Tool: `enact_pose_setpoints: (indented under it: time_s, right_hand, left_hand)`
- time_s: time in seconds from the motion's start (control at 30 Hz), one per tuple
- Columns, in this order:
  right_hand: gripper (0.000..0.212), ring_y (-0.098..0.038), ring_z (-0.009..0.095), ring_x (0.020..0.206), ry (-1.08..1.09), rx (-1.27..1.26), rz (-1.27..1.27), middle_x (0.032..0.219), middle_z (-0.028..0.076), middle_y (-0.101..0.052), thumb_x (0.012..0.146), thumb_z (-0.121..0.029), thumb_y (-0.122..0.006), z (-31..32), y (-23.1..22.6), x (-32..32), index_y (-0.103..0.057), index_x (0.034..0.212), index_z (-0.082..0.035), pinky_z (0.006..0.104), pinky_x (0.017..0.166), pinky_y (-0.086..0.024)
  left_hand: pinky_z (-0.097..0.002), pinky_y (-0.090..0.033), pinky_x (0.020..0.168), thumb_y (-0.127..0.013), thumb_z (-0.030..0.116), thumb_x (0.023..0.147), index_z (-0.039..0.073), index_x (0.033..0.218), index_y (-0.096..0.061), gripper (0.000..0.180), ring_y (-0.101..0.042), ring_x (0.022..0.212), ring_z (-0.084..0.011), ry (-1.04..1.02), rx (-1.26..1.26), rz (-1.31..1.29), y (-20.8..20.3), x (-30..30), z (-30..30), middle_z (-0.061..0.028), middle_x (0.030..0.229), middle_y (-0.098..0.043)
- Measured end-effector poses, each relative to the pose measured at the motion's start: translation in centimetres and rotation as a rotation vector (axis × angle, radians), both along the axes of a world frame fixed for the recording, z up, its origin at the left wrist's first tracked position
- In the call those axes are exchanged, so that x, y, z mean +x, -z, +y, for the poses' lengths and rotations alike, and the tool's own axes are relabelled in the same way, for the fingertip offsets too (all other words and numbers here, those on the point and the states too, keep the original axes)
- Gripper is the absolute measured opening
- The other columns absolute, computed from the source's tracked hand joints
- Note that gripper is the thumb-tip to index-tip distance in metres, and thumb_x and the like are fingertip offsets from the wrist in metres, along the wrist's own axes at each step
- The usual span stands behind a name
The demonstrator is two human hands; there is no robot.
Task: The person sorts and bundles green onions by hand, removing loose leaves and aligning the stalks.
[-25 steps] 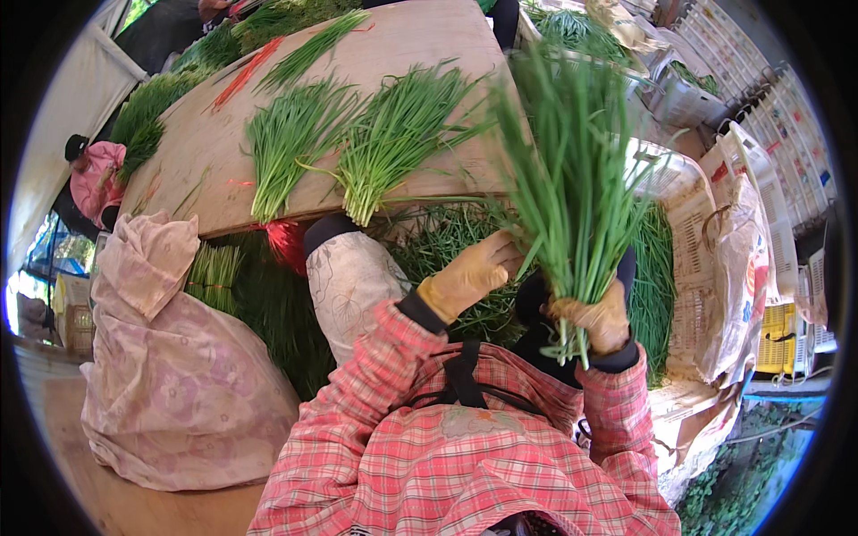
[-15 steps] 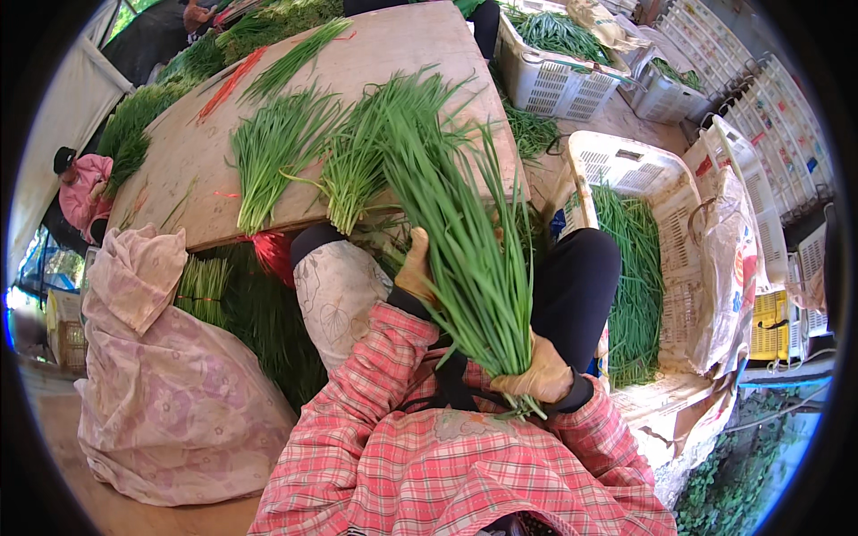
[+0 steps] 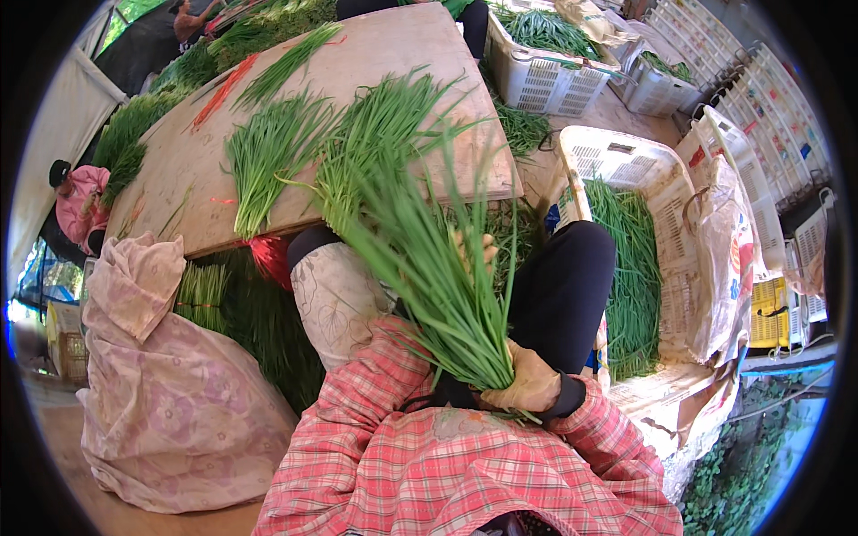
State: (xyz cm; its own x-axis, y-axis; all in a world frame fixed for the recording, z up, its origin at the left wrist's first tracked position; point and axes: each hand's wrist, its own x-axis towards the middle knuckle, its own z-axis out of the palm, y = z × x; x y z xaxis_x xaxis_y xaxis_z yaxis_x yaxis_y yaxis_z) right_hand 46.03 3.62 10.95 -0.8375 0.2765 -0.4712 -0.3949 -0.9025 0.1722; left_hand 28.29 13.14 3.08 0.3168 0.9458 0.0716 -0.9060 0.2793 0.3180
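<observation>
My right hand [image 3: 527, 380] is closed round the stem ends of a bunch of garlic chives [image 3: 447, 286] above my lap. Its long leaves fan out up and to the left, their tips smeared by motion. Behind those leaves is my left hand [image 3: 478, 253], with only some bent fingers showing at the right side of the bunch; the leaves hide the rest. On the wooden board [image 3: 402, 40] ahead lie two heaps of chives, one on the left [image 3: 273, 156] and one nearer the middle [image 3: 357, 170].
Right of my knee stands a white crate [image 3: 626, 147] holding chives [image 3: 621, 277]. Another white crate [image 3: 554, 80] is at the far right. Red ties [image 3: 223, 92] lie on the board. A floral cloth [image 3: 179, 402] covers something at left, beside tied bundles [image 3: 204, 293]. Co-workers [image 3: 79, 205] sit beyond.
The leaves of the bunch have swung to the left and blurred. My left hand has moved rightward from the bunch's left side to behind it. My right hand keeps its grip.
</observation>
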Motion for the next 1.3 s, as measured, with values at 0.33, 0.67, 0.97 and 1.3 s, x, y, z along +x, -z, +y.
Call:
enact_pose_setpoints:
  time_s: [0.33, 0.67, 0.97, 1.3]
  right_hand:
    - [0.066, -0.056, 0.014, 0.095, -0.282, 1.340, -0.579, 0.106, 0.003, -0.059, 0.061, -0.017, -0.083, 0.5, -1.1, 2.7, -0.048, 0.116, -0.006, 0.0287, 0.084, -0.046]
    - [0.059, -0.056, 0.012, 0.090, -0.241, 1.317, -0.519, 0.102, 0.004, -0.061, 0.062, -0.014, -0.080, 0.4, 0.4, 3.5, -0.053, 0.113, -0.004, 0.0283, 0.082, -0.046]
    - [0.061, -0.057, 0.012, 0.088, -0.221, 1.097, -0.420, 0.102, 0.005, -0.061, 0.062, -0.005, -0.078, -0.1, 1.8, 3.7, -0.051, 0.116, -0.002, 0.0274, 0.079, -0.047]
    - [0.097, -0.047, 0.017, 0.112, -0.340, 1.384, -0.512, 0.124, 0.009, -0.049, 0.060, -0.022, -0.085, 1.4, -2.5, 2.6, -0.026, 0.135, 0.000, 0.0315, 0.096, -0.038]
  left_hand:
    - [-0.0458, -0.031, 0.104, -0.039, 0.042, 0.092, 0.003, 0.141, -0.012, 0.068, -0.044, 0.121, -0.0290, 0.024, 0.235, -0.261, -7.2, 0.8, -0.6, -0.0171, 0.138, -0.033]
    - [-0.0443, -0.040, 0.097, -0.045, 0.053, 0.086, 0.004, 0.138, -0.022, 0.075, -0.045, 0.117, -0.0288, -0.413, 0.343, -0.041, -6.5, -2.4, -1.5, -0.0167, 0.133, -0.039]
    - [-0.0415, -0.045, 0.092, -0.047, 0.059, 0.082, 0.004, 0.135, -0.030, 0.078, -0.049, 0.111, -0.0257, -0.629, 0.268, 0.250, -4.7, -4.0, -1.9, -0.0171, 0.130, -0.042]
    - [-0.0314, -0.054, 0.063, -0.060, 0.017, 0.083, 0.005, 0.126, -0.045, 0.047, -0.061, 0.075, -0.0183, -0.255, -0.025, 0.253, -10.7, -4.6, -2.8, -0.0085, 0.096, -0.059]
